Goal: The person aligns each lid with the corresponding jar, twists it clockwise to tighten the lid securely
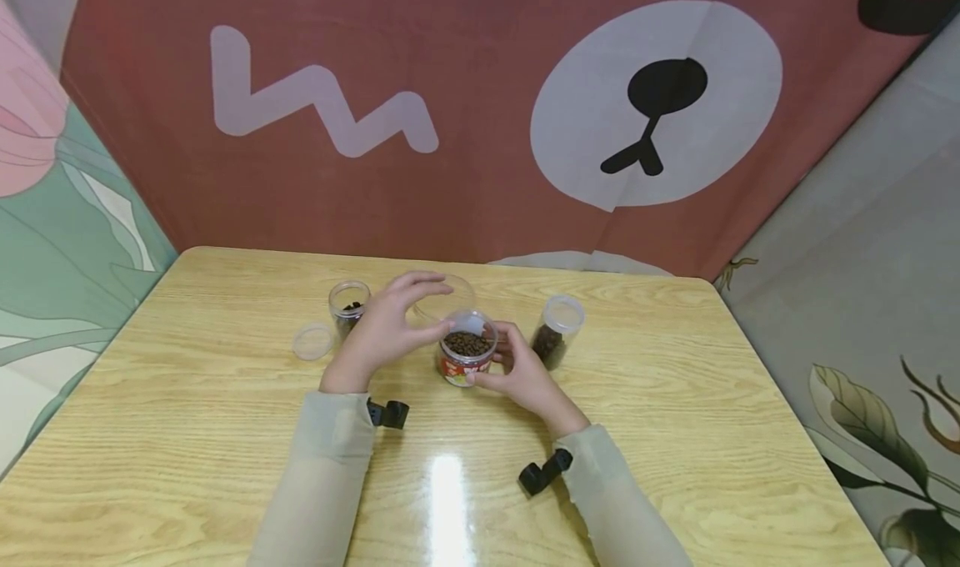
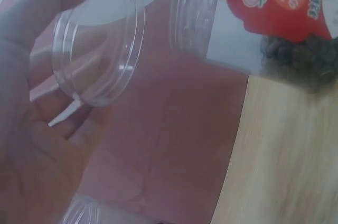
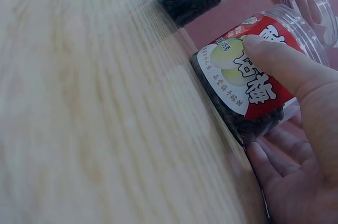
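Observation:
In the head view my left hand holds a round, clear plastic lid just behind and above an open jar. The left wrist view shows the lid between the thumb and the fingers, apart from the jar's threaded mouth. Dark brown coffee-like beans lie in the jar, which carries a red label with green fruit and white characters. My right hand grips this jar from the right, thumb across the label and fingers on the far side. The jar stands upright on the table.
An uncovered clear jar with dark contents stands on the left, partly behind my left hand. A small clear lid lies beside it on the wooden table. To the right stands a taller jar with its lid on.

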`<state>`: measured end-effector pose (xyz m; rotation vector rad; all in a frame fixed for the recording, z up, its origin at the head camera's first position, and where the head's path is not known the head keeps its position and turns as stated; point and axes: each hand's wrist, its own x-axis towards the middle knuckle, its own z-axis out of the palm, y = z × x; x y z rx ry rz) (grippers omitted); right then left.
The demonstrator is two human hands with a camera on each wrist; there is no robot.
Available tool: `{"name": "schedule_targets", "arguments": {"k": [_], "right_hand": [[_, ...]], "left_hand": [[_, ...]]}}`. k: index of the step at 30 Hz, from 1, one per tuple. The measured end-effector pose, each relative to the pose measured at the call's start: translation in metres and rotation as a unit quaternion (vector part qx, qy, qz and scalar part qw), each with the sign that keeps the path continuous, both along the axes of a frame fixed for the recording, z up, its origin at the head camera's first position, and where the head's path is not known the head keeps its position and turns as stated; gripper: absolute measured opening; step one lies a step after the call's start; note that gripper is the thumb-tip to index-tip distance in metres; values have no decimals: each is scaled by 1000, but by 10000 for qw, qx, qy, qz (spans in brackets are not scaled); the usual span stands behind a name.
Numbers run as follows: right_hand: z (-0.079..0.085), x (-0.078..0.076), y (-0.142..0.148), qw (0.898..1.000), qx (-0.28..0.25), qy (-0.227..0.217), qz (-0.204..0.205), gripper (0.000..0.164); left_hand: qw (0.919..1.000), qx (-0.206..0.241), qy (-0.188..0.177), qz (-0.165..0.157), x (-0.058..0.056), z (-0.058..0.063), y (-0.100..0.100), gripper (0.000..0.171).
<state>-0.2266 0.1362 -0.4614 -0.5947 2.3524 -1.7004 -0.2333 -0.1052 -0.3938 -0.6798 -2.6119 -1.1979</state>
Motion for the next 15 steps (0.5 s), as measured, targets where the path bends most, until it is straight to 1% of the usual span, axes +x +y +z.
{"name": "schedule_targets", "arguments": {"k": [3,4,8,12,15], "right_hand": [[-16,-8,3,10000,11,10,-15,78],[-18,-8,3,10000,16,23,-24,78],[-22,-10,5,10000,-8,48,-25,76],[-22,-10,5,10000,-40,31,-11,74],[-22,-10,6,10000,-68,24,16,74]], "left_hand": [[9997,-37,-33,-259,0,-1,-1,53],[9994,-2,-61,-339,0,-2,-2,54],[9980,133,-106,-617,-1,-5,-2,53],[9952,281,-224,-914,-2,-8,2,53],[9935,285,-303,-1059,-3,-10,5,53]]}}
